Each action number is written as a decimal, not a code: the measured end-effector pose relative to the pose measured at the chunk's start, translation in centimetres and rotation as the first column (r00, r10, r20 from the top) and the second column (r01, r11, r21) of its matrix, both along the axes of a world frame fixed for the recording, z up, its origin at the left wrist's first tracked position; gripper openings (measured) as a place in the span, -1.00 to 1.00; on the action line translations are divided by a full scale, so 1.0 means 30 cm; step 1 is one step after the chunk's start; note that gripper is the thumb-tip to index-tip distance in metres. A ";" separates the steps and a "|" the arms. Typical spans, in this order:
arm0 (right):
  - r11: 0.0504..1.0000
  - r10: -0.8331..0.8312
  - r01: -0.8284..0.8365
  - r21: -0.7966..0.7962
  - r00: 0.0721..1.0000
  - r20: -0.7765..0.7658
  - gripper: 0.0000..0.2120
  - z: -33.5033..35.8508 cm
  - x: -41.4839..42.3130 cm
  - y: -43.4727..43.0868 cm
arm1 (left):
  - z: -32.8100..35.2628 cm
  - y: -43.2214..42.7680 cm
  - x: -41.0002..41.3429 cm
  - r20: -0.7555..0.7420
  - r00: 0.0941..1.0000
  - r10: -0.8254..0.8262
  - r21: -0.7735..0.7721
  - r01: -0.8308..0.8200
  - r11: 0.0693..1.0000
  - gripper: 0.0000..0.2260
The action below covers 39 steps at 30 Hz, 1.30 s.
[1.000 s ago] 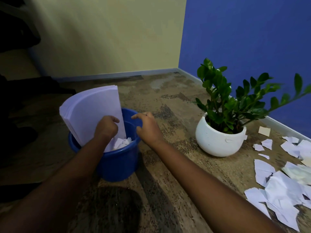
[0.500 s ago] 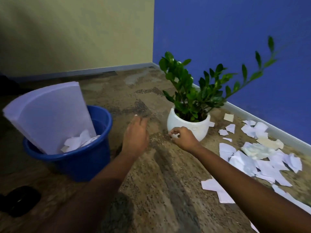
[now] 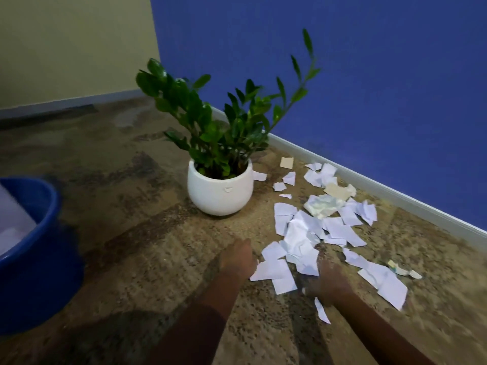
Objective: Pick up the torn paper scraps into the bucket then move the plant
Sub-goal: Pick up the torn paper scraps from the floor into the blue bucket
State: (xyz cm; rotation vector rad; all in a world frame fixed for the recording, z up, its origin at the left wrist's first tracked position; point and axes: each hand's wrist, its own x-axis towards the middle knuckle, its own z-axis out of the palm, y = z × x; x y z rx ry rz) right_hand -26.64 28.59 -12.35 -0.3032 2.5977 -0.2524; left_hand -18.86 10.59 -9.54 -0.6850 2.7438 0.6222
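Torn white paper scraps [image 3: 303,233] lie scattered on the mottled brown floor, to the right of the plant and along the blue wall. The green plant [image 3: 210,122] stands in a round white pot [image 3: 220,191] mid-frame. At the left edge sits the blue bucket [image 3: 29,248], with white paper [image 3: 13,219] inside it. My left hand [image 3: 238,259] reaches forward with its fingers straight, low at the left edge of the scrap pile. My right hand [image 3: 326,280] is down on the near scraps; it is blurred and its fingers are hard to make out.
A white skirting board [image 3: 395,198] runs along the blue wall behind the scraps. A beige wall [image 3: 66,48] meets it in the corner behind the plant. Two cream-coloured scraps [image 3: 286,162] lie near the skirting. Open floor lies between bucket and pot.
Both hands left the bucket and swung right past the pot, then came down at the near edge of the scrap pile. The view turned right, so the bucket now sits at the left edge.
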 end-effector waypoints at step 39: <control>0.980 0.074 -0.112 -0.166 0.973 -0.219 -0.46 -0.120 -0.192 -0.083 | -0.173 0.113 -0.227 -0.093 0.993 -0.069 0.200 0.087 0.976 -0.75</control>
